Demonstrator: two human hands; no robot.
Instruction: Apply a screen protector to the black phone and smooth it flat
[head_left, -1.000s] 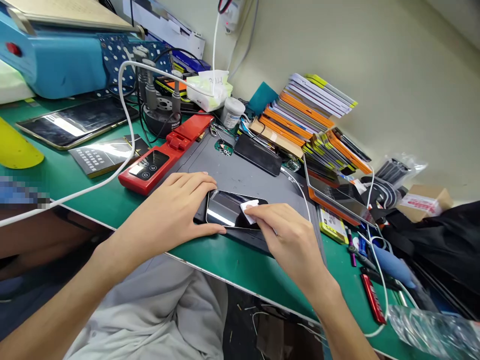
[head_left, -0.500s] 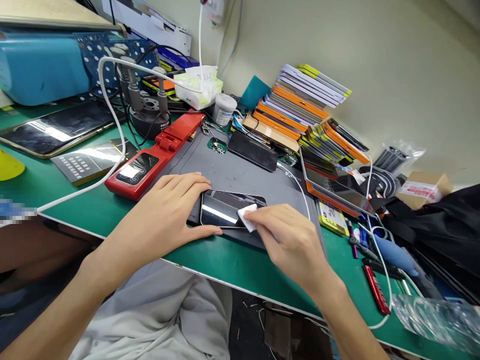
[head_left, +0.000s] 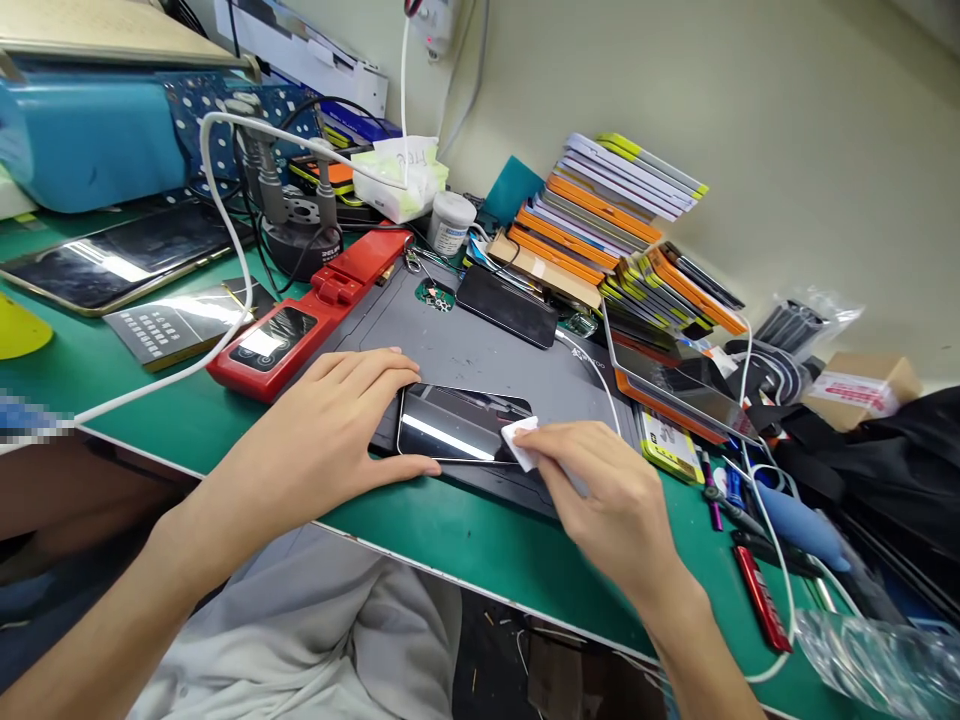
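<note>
Left hand (head_left: 330,425) frames the smartphone (head_left: 454,425) at left, thumb spread; right hand (head_left: 611,485) pinches a white wipe (head_left: 524,457). Probably slick, fragile; grab edges imo.

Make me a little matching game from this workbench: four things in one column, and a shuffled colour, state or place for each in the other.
Things
1. left hand
2. right hand
3. phone between the hands
4. hinged device with a small display

Descriptions
A. red
B. pinching a small white pad
C. a streak of light across its dark screen
D. thumb and fingers spread at one end of the phone

Pairs: 1-D, 2-B, 3-C, 4-A
</note>
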